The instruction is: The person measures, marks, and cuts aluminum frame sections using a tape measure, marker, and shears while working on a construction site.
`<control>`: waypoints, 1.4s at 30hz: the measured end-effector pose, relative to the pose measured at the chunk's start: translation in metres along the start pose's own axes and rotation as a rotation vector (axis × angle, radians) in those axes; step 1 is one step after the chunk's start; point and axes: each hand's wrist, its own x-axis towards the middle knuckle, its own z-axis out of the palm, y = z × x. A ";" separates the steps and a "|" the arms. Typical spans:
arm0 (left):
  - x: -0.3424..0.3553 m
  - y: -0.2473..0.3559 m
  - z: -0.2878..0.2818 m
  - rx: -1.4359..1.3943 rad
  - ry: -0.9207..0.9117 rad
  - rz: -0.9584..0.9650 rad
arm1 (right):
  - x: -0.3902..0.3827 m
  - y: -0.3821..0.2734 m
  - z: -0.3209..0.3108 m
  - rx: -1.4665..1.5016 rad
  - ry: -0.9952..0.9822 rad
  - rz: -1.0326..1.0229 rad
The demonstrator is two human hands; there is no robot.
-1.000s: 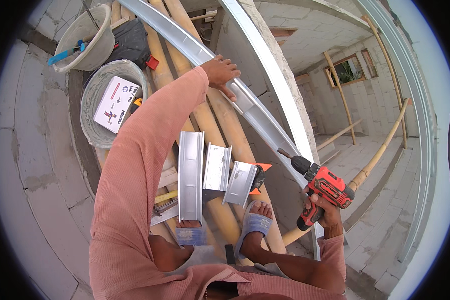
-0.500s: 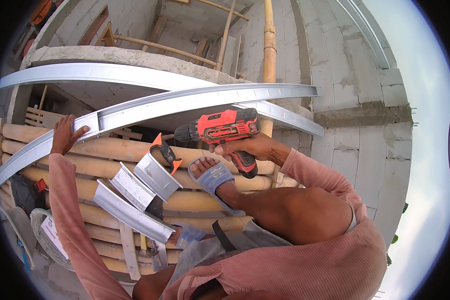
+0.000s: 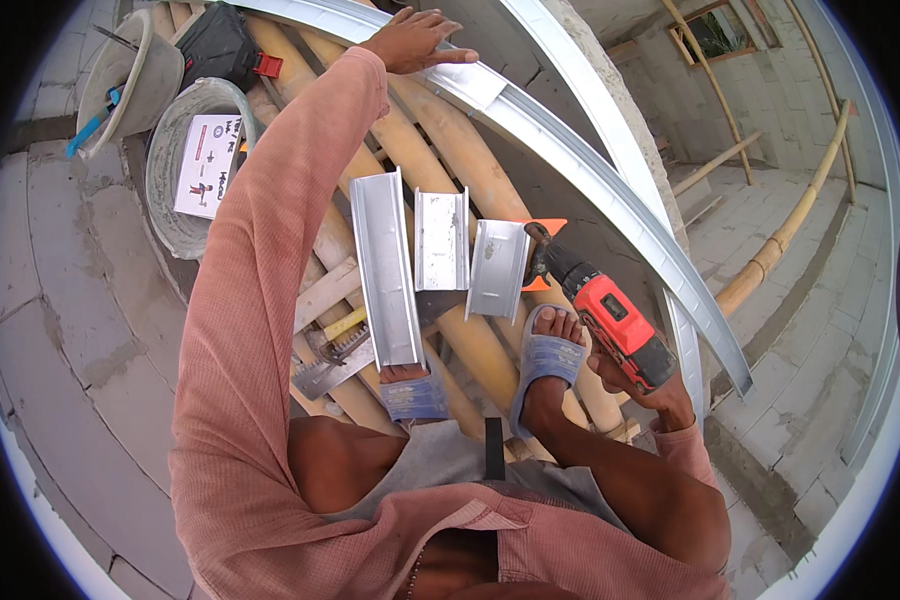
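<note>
Drill (image 3: 622,328): gripped in right hand (image 3: 648,385), likely for control. Rail (image 3: 550,130): lay beyond the short channels (image 3: 442,240); left hand (image 3: 417,42) spread open upon it, apparently steadying.

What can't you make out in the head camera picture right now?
All in the head view:
- How the right hand wraps the grip: hidden behind the body of the red drill.
- One end of the long metal channel under the left hand: cut off by the top edge.
- The bucket's full contents: blocked by the white printed panel.
</note>
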 end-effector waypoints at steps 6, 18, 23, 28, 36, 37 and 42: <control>-0.030 0.044 -0.099 -0.368 0.720 0.329 | 0.024 -0.012 -0.004 -0.291 -0.144 -0.505; -0.353 -0.027 -0.163 -0.671 1.222 -1.121 | 0.116 -0.240 0.096 -0.803 -0.368 -1.166; -0.399 -0.012 -0.085 -1.353 1.241 -1.480 | 0.213 -0.280 0.236 -1.017 -0.231 -1.375; -0.357 0.024 -0.106 -1.793 1.201 -1.428 | 0.248 -0.273 0.284 -1.116 -0.138 -1.258; -0.362 0.002 -0.077 -1.570 1.208 -1.319 | 0.227 -0.289 0.258 -1.190 -0.158 -1.341; -0.358 0.003 -0.074 -1.582 1.217 -1.321 | 0.228 -0.283 0.237 -1.118 -0.119 -1.482; -0.377 -0.003 -0.057 -1.597 1.295 -1.316 | 0.201 -0.234 0.102 -1.012 -0.001 -1.445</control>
